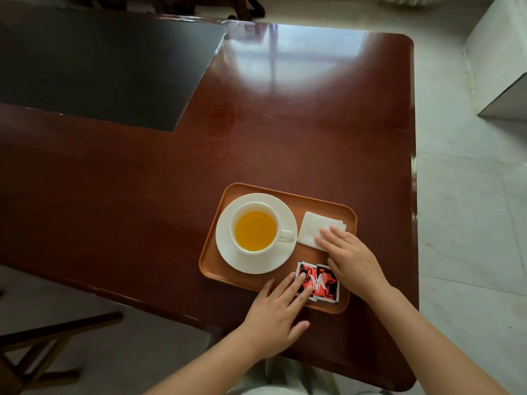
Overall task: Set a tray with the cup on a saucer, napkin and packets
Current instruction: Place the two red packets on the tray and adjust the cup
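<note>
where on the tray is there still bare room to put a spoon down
A bare strip runs along the tray's far rim, beyond the saucer and napkin. The right side is crowded: right hand on the napkin, left hand on the packets.

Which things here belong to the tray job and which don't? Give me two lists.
Belong to the job: tray, saucer, cup, napkin, packets, left hand on the packets, right hand on the napkin.

Just around: table, dark panel, wooden stand, white box.
</note>
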Tool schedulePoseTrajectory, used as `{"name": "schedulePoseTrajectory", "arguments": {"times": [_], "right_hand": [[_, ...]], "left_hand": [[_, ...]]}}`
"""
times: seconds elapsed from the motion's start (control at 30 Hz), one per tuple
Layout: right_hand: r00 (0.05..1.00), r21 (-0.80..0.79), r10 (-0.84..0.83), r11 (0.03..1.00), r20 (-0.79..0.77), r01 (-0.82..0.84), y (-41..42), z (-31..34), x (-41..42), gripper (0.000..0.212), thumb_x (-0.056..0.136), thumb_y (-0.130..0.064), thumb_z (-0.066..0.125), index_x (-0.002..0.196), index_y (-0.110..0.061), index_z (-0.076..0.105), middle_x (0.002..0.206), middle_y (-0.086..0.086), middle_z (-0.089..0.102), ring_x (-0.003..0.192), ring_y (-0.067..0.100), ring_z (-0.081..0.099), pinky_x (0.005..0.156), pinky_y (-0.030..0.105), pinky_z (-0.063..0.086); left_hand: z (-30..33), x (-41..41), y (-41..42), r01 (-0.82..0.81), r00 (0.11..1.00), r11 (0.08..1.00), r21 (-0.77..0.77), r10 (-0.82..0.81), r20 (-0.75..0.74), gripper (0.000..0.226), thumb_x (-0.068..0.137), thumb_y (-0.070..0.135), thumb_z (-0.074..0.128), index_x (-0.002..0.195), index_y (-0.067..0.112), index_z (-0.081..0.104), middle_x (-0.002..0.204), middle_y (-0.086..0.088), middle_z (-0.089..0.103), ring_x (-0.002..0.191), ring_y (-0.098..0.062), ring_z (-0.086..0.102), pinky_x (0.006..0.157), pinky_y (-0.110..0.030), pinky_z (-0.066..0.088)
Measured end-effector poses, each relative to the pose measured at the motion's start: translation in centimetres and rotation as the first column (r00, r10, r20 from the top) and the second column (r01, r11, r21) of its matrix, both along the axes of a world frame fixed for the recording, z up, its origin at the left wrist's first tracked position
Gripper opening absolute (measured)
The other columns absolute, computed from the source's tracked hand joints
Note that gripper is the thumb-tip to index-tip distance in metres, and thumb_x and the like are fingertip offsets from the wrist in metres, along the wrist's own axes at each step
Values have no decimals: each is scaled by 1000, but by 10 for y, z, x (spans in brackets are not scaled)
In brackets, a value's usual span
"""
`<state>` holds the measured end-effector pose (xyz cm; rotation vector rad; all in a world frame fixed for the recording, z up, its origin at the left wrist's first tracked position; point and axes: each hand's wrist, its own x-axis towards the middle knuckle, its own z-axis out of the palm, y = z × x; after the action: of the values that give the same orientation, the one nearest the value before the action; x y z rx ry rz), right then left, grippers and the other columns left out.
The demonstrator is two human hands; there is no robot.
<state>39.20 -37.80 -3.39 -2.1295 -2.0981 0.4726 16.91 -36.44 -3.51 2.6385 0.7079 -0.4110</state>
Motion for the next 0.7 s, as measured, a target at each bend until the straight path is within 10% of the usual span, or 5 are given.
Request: {"name": "schedulePoseTrajectory", "arguments": {"times": [0.33, 0.7], "right_hand": [[981, 194, -139, 967, -132, 163, -36, 11, -9, 53, 72, -20, 77, 121, -12, 59, 127, 9, 60, 123, 25, 51, 103, 44, 35], [981, 171, -191, 966, -40, 195, -65, -8, -26, 48, 69, -18, 79, 115, -13, 64, 120, 7, 65, 118, 24, 56, 100, 45, 39]], "left_hand": [[5, 1, -6, 2, 1000, 991, 134, -3, 10, 62, 86, 56, 40, 139, 25, 42, 146, 1, 43, 134, -16, 39, 98, -39, 47], [4, 12, 5, -24, 999, 991, 129, 27, -29, 69, 93, 52, 25, 149, 18, 4, 158, -5, 0, 142, -21, -12, 115, -46, 11]]}}
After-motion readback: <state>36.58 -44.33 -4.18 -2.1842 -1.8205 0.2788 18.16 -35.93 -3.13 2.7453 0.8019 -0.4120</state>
